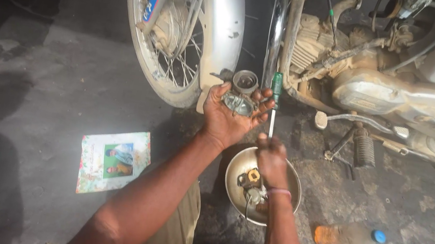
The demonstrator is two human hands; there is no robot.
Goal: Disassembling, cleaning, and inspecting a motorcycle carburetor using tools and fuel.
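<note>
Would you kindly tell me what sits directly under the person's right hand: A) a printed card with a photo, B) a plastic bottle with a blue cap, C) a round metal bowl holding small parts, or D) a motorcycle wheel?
C: the right hand, gripping the screwdriver, hangs over the metal bowl with small parts inside; the card and bottle lie off to either side on the ground.

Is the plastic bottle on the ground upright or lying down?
Lying down: the plastic bottle rests on its side on the ground, blue cap pointing right.
</note>
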